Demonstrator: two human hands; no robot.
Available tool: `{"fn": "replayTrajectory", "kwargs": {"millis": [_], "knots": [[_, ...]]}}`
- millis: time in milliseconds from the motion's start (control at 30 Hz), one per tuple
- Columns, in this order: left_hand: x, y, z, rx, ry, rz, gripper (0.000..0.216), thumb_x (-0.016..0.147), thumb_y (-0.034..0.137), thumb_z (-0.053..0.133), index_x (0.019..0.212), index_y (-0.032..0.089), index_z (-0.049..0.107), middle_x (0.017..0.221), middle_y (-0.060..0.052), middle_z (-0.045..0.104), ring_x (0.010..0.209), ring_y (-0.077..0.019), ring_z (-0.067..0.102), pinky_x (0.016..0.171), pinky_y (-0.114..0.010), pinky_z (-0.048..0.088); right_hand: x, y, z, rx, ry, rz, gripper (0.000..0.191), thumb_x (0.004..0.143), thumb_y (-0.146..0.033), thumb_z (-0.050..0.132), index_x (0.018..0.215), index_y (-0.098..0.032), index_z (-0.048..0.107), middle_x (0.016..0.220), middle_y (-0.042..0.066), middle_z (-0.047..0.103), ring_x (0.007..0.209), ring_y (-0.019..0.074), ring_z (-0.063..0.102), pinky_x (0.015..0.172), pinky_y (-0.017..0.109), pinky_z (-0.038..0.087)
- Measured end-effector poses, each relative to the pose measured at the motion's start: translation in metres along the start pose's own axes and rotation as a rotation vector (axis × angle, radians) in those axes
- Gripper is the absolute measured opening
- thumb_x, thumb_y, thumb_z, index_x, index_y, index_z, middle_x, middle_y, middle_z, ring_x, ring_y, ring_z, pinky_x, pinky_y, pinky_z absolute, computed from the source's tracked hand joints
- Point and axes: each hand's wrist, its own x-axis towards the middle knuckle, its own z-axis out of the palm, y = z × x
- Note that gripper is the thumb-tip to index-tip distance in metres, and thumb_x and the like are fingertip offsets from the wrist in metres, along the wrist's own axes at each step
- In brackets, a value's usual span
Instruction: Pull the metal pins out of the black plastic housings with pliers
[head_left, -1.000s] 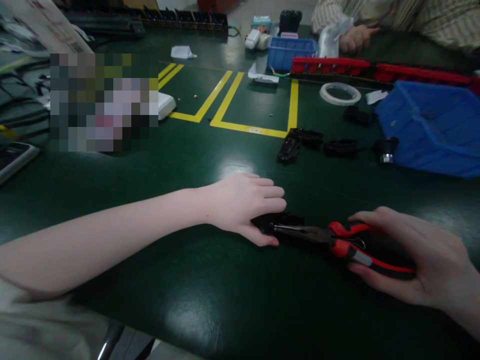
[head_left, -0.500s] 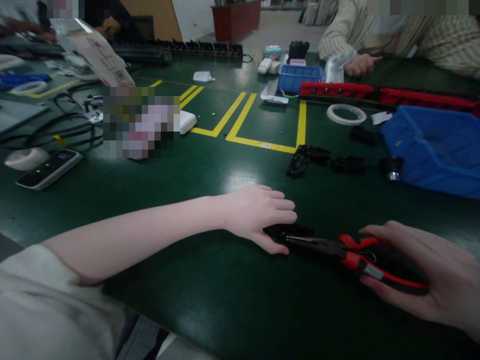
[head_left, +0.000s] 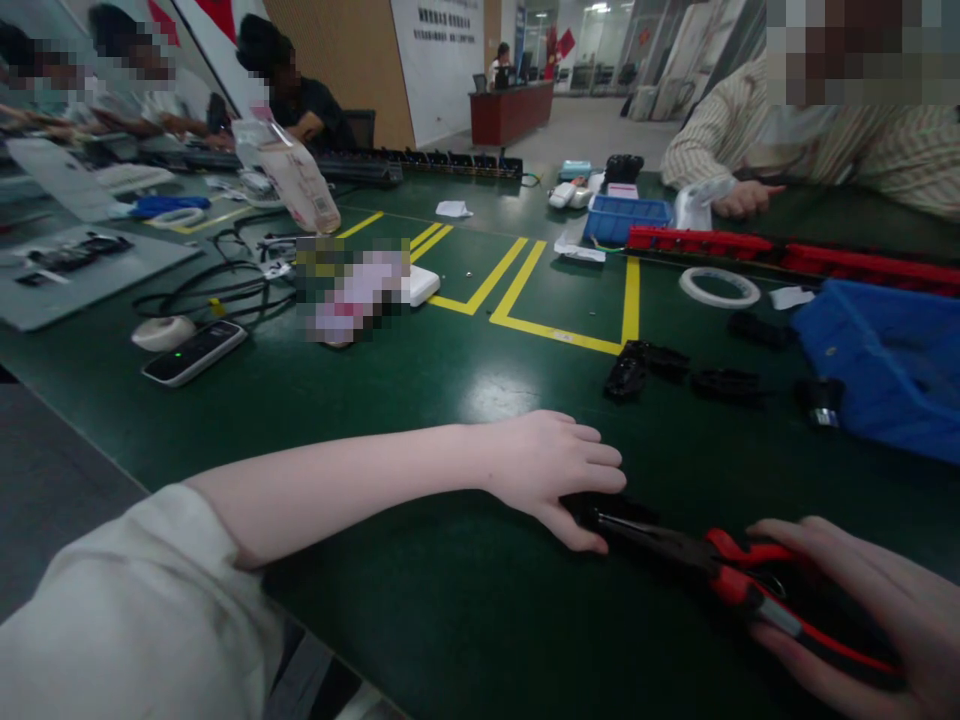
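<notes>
My left hand rests on the green table with its fingers curled over a small black part, most of which the hand hides. My right hand is wrapped round the red and black handles of long-nose pliers. The tips of the pliers point left and reach the black part, close to my left thumb. Whether the jaws grip it I cannot tell. Beyond my hands lie several similar black parts.
A blue bin stands at the right, near a tape roll and a long red strip. At the left lie a black and white device, cables and a bottle. Across the table sits a person in a striped sleeve.
The view has tilted up and shifted left, so the table's things sit lower and further right. My hands and the pliers keep nearly the same pose at the black part.
</notes>
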Motion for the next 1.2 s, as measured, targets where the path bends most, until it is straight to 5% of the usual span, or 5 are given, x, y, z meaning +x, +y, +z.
{"fn": "replayTrajectory", "kwargs": {"millis": [200,767,967,1200], "knots": [[0.000,-0.001,0.000,-0.034,0.001,-0.010,0.038,0.081,0.054,0.059,0.079,0.017,0.057,0.079,-0.001,0.059,0.070,-0.0152,0.051,0.058,-0.030,0.038,0.007,-0.001,-0.003,0.030,0.006,-0.002,0.057,0.070,-0.041,0.057,0.125,-0.048,0.046,0.093,0.002,0.067,0.079,0.0333,0.068,0.064,0.045,0.058],[0.000,0.000,0.000,-0.062,0.007,-0.022,0.038,0.081,0.053,0.060,0.077,0.015,0.055,0.075,0.000,0.054,0.066,-0.0137,0.048,0.057,-0.028,0.037,0.016,-0.002,-0.013,-0.030,-0.058,-0.150,0.035,0.080,-0.037,0.050,0.113,-0.025,0.050,0.095,0.007,0.068,0.081,0.0269,0.068,0.058,0.036,0.056],[-0.001,0.000,0.001,-0.047,0.024,-0.016,0.038,0.081,0.053,0.060,0.077,0.016,0.055,0.075,0.000,0.055,0.067,-0.0143,0.049,0.057,-0.028,0.038,0.017,0.011,-0.015,-0.076,-0.120,-0.288,0.049,0.075,-0.041,0.058,0.118,-0.021,0.046,0.095,0.009,0.069,0.078,0.0253,0.069,0.058,0.033,0.057],[-0.001,0.001,0.002,-0.035,0.018,-0.021,0.037,0.082,0.052,0.059,0.079,0.016,0.055,0.077,-0.001,0.057,0.068,-0.0144,0.050,0.057,-0.028,0.038,0.009,0.008,-0.007,-0.058,-0.085,-0.141,0.044,0.081,-0.046,0.047,0.119,-0.023,0.045,0.100,0.011,0.066,0.088,0.0301,0.066,0.070,0.044,0.056]]}}
